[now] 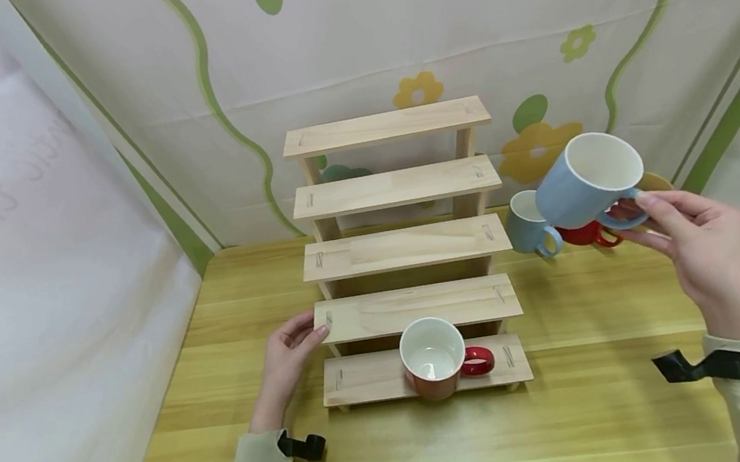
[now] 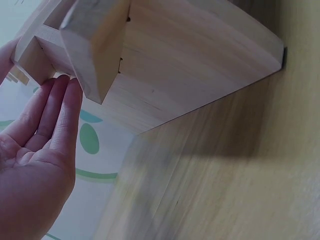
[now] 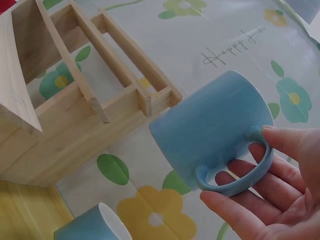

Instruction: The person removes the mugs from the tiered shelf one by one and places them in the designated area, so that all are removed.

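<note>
A stepped wooden shelf (image 1: 408,248) stands on the table. My left hand (image 1: 289,361) holds the left end of its second step from the bottom, thumb on top; in the left wrist view the fingers (image 2: 65,115) reach beneath the boards. Raised to the right of the shelf is a light blue mug (image 1: 567,194), tilted, its white inside showing. My right hand (image 1: 708,239) grips that mug by the handle (image 3: 240,185). On the bottom step sits a red mug (image 1: 438,389) with a white inside and its handle to the right.
Right of the shelf, on the table (image 1: 606,395), stand another blue mug (image 1: 524,229) and a red mug (image 1: 580,235), partly hidden by the raised one. Something yellow (image 1: 654,182) shows behind my right hand. A flowered cloth (image 1: 344,45) hangs behind the shelf.
</note>
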